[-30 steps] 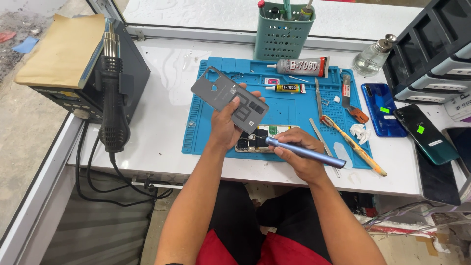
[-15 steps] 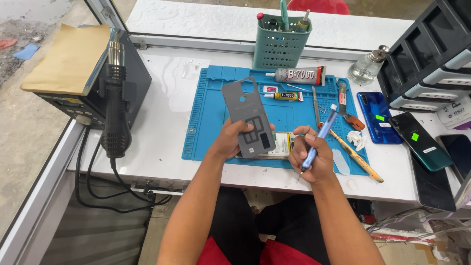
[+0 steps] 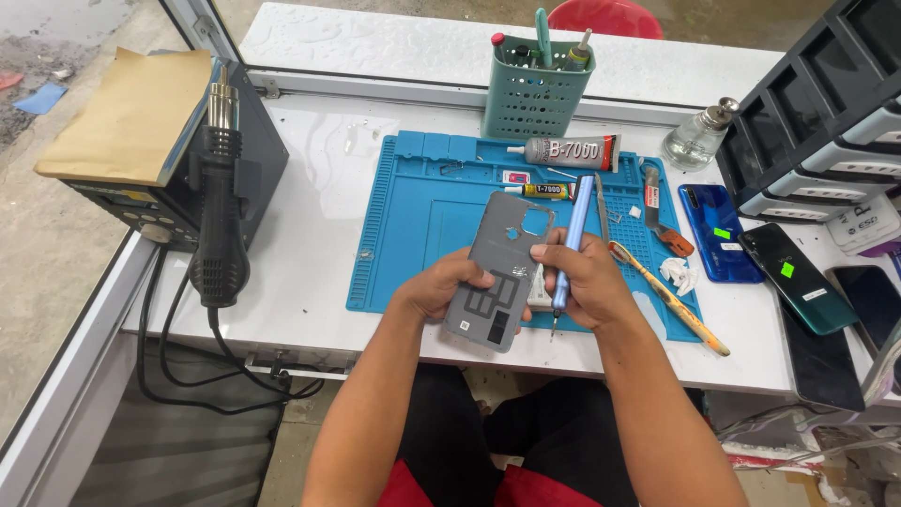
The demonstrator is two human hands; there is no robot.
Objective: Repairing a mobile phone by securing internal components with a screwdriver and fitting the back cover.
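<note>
Head cam: we've got our left hand clamped round the grey phone back cover, lifted above the blue mat's near edge. Our right hand grips the blue screwdriver upright. Looks like mid-disassembly; the next move probably needs careful aim. Left of the mat there's room; right is crowded with phones.

A grey phone back cover, inner side up, tilts in the left hand. A slim blue screwdriver stands nearly upright, tip down, in the right hand, just beside the cover.
</note>
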